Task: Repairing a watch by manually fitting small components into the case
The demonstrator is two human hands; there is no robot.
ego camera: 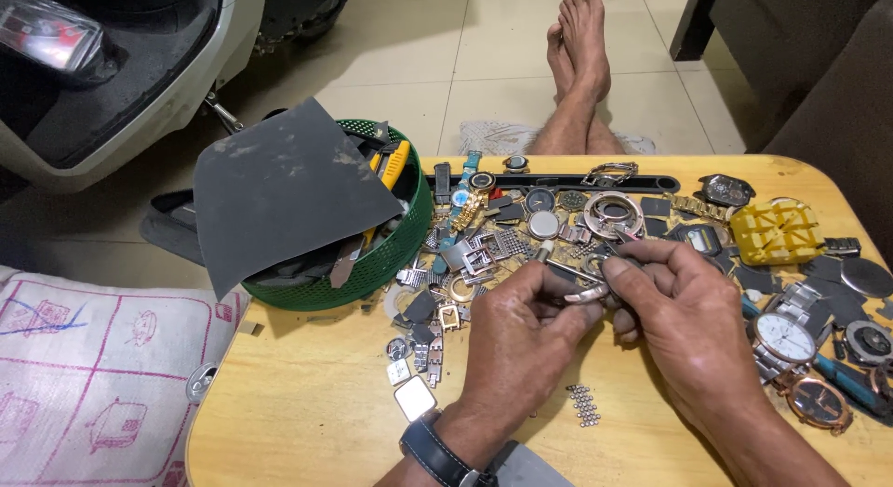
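Both hands' grips, left hand (521,333) and right hand (684,315), pinch what looks like a small metal tool (563,266) between them.

Shiny metal watch parts (484,250) litter smooth wooden table (307,403).

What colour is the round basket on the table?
Green, a mesh basket, seen clearly in the head view.

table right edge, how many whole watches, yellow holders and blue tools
watches: 2
yellow holder: 1
blue tool: 1
total: 4
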